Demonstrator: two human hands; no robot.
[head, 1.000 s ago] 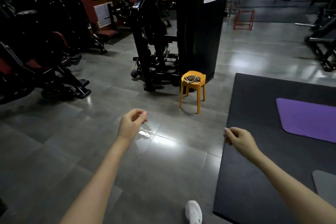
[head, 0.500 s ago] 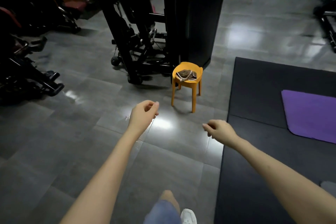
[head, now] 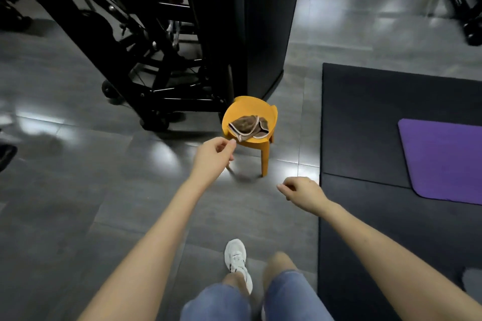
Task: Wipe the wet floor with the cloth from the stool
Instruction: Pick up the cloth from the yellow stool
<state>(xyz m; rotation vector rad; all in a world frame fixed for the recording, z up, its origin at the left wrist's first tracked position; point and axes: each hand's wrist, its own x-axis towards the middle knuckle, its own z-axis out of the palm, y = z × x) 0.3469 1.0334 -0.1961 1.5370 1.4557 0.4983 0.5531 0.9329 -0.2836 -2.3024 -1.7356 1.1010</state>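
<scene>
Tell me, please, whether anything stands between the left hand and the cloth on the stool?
Nothing visible does. The left hand hovers just short of the orange stool's near rim, and the brown cloth lies uncovered on the seat. The black gym machine stands behind the stool, not in the path.

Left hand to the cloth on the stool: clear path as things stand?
Probably yes. The left hand is loosely curled beside the stool near its front rim, holding nothing, and the cloth lies uncovered on the seat with nothing between them.
</scene>
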